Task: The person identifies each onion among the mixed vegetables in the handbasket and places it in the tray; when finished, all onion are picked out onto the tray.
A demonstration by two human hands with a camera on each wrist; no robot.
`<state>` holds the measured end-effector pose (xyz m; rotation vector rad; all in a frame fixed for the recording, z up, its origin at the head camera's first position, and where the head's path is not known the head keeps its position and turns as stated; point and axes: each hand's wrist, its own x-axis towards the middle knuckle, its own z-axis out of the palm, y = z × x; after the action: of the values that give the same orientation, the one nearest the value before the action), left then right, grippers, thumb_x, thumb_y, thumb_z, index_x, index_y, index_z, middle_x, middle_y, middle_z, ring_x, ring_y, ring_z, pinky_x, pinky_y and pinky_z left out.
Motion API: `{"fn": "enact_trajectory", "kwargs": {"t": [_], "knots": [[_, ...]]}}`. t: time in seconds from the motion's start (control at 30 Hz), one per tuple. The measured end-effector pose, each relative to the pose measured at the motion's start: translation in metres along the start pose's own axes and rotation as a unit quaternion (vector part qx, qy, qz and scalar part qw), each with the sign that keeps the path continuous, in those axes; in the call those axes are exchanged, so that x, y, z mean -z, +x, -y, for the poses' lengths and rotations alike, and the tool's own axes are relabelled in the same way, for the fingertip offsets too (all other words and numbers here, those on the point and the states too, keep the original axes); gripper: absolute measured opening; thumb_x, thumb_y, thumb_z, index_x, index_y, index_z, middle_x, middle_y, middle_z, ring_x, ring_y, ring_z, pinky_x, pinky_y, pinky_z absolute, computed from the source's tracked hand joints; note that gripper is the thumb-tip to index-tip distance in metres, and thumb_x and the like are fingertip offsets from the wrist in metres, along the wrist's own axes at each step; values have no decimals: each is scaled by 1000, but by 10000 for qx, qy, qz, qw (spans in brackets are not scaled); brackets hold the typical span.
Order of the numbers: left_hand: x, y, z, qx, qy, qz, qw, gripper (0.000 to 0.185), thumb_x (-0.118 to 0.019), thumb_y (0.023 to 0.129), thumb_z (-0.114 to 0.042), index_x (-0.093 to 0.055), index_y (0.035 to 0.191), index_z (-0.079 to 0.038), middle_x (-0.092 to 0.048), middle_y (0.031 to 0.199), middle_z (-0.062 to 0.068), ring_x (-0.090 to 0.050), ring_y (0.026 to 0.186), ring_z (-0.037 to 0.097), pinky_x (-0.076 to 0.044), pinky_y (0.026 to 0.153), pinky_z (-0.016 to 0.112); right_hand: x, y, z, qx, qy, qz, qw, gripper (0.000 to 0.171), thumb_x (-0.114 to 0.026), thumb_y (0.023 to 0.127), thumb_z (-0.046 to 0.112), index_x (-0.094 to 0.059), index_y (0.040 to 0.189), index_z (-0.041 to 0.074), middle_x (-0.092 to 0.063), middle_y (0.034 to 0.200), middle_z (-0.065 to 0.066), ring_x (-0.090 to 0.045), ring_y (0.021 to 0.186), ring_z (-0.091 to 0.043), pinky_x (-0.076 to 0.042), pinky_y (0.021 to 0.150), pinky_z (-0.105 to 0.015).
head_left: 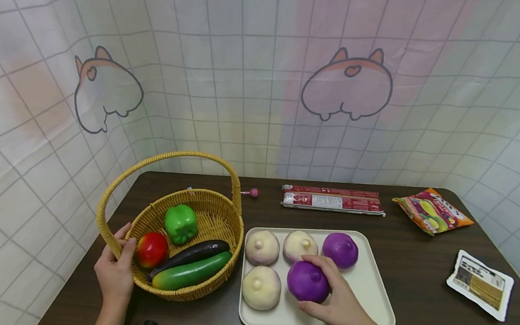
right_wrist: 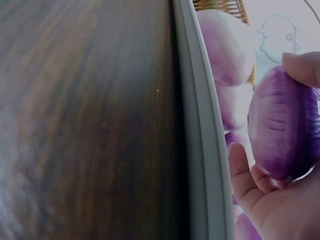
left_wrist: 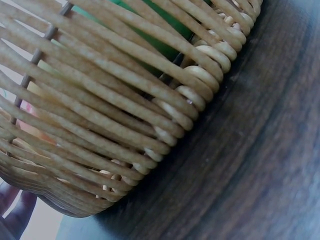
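Left hand (head_left: 115,268) grips the near-left rim of the wicker basket (head_left: 218,215), thumb over the rim, fingers curled round the outside; the left wrist view shows only the basket weave (left_wrist: 125,115) close up on the dark wooden table (left_wrist: 260,165), with a fingertip at the bottom-left corner. Basket has a tall hoop handle and holds a red apple (head_left: 152,249) right by the thumb, a green bell pepper (head_left: 181,223) behind it, a dark eggplant (head_left: 191,253) and a green cucumber (head_left: 192,275) lying side by side along the front. Small pink lollipop (head_left: 250,192) on the table just behind the basket.

Just right of the basket sits a cream tray (head_left: 369,291) with three pale onion-shaped bulbs (head_left: 262,247) and two purple ones. Right hand (head_left: 342,304) is wrapped round the near purple onion (head_left: 308,281), fingers over its top and thumb under the front side; it is near the tray's middle, touching or almost touching the pale bulb behind it. The right wrist view shows the same purple onion (right_wrist: 282,125) held between fingertip and palm, tray rim (right_wrist: 200,125) beside it; can't tell if it's lifted off the tray. Second purple onion (head_left: 340,250) at the tray's back right, untouched.

Behind the tray: long red packet (head_left: 333,200). Further right: an orange snack bag (head_left: 431,210), then a white sachet (head_left: 480,284) near the table's right edge.
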<state>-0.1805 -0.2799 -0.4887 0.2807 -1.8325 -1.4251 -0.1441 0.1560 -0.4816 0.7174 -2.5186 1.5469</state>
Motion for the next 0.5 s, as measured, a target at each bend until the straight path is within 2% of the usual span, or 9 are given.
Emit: {"fn": "enact_trajectory", "kwargs": {"t": [0.23,0.5], "knots": [[-1,-1,0,16,-94,-21,10000,16,-63,93,-4,-62,87,11,-66,125,14,-60,108,5,-43,85,10,-1,-4,-7,-190,292,193,9992,80,-89,68,16,-48,137,14,-49,133,1,-52,119,-14,-45,94,-29],[-1,0,-3,27,-125,-39,9999,17,-63,93,-3,-61,86,12,-66,125,14,-60,108,4,-43,87,11,-3,-7,-17,-208,479,366,9980,82,-89,69,22,-47,139,12,-52,133,-1,-57,115,-14,-46,94,-28]]}}
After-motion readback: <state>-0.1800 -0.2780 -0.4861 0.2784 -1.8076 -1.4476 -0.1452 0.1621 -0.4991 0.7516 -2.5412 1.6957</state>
